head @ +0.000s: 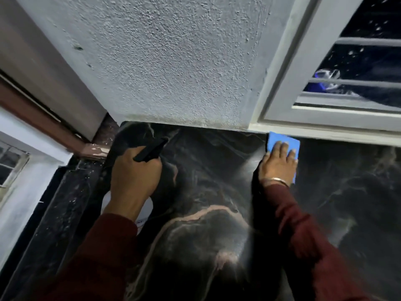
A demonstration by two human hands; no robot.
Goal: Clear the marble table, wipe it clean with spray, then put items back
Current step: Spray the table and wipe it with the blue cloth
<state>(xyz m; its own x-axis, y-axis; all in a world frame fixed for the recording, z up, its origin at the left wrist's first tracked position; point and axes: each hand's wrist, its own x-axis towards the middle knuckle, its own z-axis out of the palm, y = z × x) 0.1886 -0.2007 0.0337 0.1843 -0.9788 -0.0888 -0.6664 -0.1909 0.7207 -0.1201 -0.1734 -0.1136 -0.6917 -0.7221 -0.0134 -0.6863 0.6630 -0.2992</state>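
Note:
The dark marble table with pale pink veins fills the lower middle of the head view. My left hand grips a spray bottle with a black nozzle pointing right; its white body shows under my wrist. A faint mist hangs over the marble between my hands. My right hand lies flat, fingers spread, on a blue cloth pressed to the marble at the far edge, right under the window sill. A thin bangle sits on that wrist. Both sleeves are dark red.
A rough white plastered wall rises straight behind the table. A white window frame with bars stands at the right, dark outside. A brown door frame and a dark stone ledge run along the left.

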